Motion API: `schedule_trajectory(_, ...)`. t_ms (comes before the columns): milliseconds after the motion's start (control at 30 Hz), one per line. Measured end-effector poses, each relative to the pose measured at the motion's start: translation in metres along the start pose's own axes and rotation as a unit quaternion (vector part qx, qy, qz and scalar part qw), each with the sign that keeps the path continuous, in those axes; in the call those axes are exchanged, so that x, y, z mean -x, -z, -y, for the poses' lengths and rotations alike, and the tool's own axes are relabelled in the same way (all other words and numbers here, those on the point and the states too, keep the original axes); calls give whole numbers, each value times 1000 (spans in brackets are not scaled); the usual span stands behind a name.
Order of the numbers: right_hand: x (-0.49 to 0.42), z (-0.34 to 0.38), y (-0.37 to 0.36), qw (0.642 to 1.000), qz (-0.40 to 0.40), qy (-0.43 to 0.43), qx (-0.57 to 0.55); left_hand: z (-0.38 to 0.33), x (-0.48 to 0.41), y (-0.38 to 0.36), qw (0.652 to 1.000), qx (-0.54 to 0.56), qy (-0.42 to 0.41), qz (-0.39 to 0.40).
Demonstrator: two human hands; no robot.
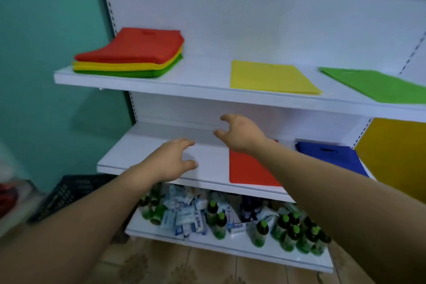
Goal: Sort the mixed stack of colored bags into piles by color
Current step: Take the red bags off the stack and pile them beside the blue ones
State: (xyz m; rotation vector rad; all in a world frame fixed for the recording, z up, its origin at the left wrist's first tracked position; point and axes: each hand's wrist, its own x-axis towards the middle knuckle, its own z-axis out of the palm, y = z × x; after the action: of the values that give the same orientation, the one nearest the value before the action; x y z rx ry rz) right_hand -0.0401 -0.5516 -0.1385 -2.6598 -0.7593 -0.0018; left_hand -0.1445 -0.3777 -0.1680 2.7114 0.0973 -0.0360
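Both empty, fingers loosely spread: left hand [171,160] and right hand [239,132] hover at the middle shelf [138,145]; mixed stack [129,53] sits up-left, nearer the left hand.

Green-capped bottles [262,233] and white packets [182,215] crowd the bottom shelf [230,246]. A black crate [73,191] sits left, by the teal wall [46,53].

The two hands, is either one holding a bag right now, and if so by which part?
Nothing is held. The left hand and right hand are both empty, fingers loosely curled, over the middle shelf.
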Motion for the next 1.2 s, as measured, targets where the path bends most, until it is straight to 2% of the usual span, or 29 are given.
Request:
schedule_trajectory(200, -22, 109, 43, 997, -51, 55, 4, 39, 45, 97, 996, -42, 22, -79)
schedule_trajectory(367, -67, 163, 65, 994, -78, 82, -8, 69, 42, 152, 987, -58, 23, -145)
schedule_trajectory(567, -149, 182, 64, 993, -87, 79, -17, 106, -8, 193, 981, -70, 36, -176)
schedule_trajectory(800, -273, 173, 49, 991, -107, 70, -46, 153, -110, 233, 976, -77, 61, -197)
schedule_trajectory(900, -317, 164, 39, 993, -107, 41, -22, 175, -144, 248, 975, -57, 87, -198)
schedule_trajectory(1067, -357, 153, 21, 994, -86, -71, -13, 216, -184, 271, 973, -40, 105, -202)
schedule_trajectory(1200, -368, 150, 13, 989, -76, -113, -62, 238, -198, 279, 988, 16, 113, -103)
